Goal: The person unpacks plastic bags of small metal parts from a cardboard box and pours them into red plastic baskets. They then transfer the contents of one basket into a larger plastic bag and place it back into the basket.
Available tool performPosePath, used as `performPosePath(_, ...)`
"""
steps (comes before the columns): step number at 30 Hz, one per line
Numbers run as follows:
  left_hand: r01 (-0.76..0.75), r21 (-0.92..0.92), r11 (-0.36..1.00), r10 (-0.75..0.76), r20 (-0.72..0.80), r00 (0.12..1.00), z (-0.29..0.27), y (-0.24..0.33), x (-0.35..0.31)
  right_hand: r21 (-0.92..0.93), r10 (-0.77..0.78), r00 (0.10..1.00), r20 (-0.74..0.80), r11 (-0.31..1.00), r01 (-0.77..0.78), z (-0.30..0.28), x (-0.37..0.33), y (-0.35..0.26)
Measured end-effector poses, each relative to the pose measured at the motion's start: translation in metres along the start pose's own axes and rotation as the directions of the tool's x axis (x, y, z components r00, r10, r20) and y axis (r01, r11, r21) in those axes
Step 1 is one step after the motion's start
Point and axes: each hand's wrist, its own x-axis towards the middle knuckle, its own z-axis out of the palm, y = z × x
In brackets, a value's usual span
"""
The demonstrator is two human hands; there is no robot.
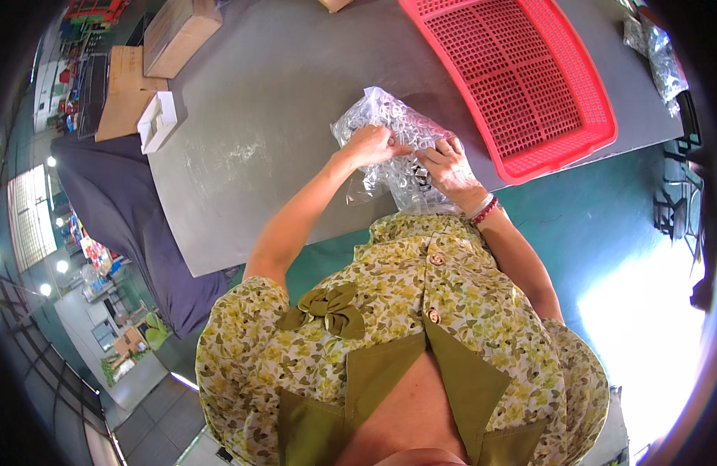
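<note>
Grey table [250, 101]: clear bag [374, 109] is laid at the near edge, apparently pinched by left hand [368, 146] and right hand [450, 169]. Limp, slippery handling is expected; best gripped by bunched folds.

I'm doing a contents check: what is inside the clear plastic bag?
Many small, pale, shiny pieces show through the clear plastic bag. The left hand and right hand cover parts of it, and deeper contents are hidden; what the pieces are cannot be told.
</note>
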Motion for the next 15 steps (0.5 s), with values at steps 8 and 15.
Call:
performPosePath(8,0.008,0.051,0.999,0.004,-0.218,0.976,0.021,0.005,-0.006,0.05,0.011,1.0,-0.026,0.999,-0.01,-0.005,0.002,0.0)
performPosePath(15,-0.031,0.102,0.994,0.078,-0.503,0.861,0.045,-0.009,-0.005,0.098,-0.013,0.998,0.058,0.995,0.008,-0.009,0.005,0.002)
